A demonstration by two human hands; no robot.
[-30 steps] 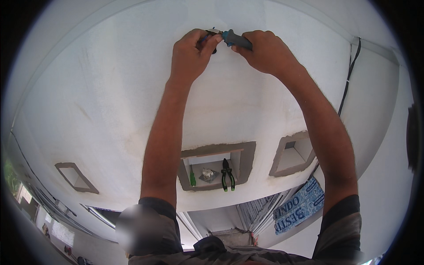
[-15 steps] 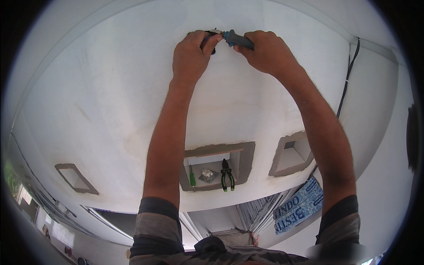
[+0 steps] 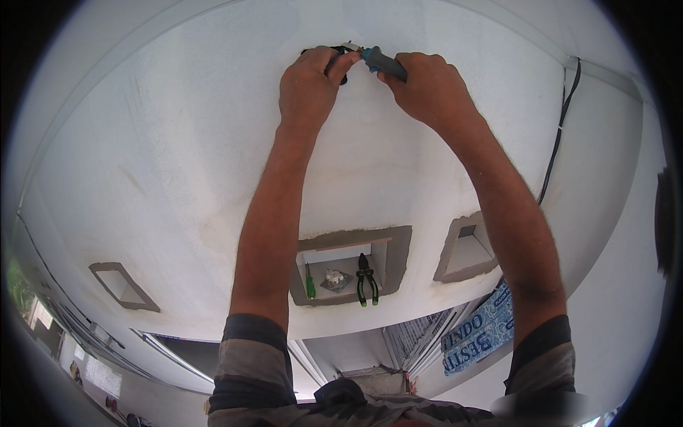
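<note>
High on the pale wall, both my arms are stretched up. My left hand (image 3: 308,84) is closed in a pinch on a black cable (image 3: 343,80), most of it hidden behind the fingers. My right hand (image 3: 430,87) is wrapped round the grey-and-blue handles of a pair of pliers (image 3: 385,65). Their metal jaws point left and meet the cable just above my left fingertips; whether they bite on it is too small to tell.
Below, a wall niche (image 3: 400,265) holds black-and-green pliers (image 3: 366,280), a green screwdriver (image 3: 310,286) and a whitish lump on a grey piece. Smaller niches flank it, left (image 3: 94,269) and right (image 3: 447,267). A black cable (image 3: 562,128) runs down the right corner.
The pliers' jaws have turned slightly, with more bare metal showing. My right hand has shifted a little lower; my left hand stays nearly in place.
</note>
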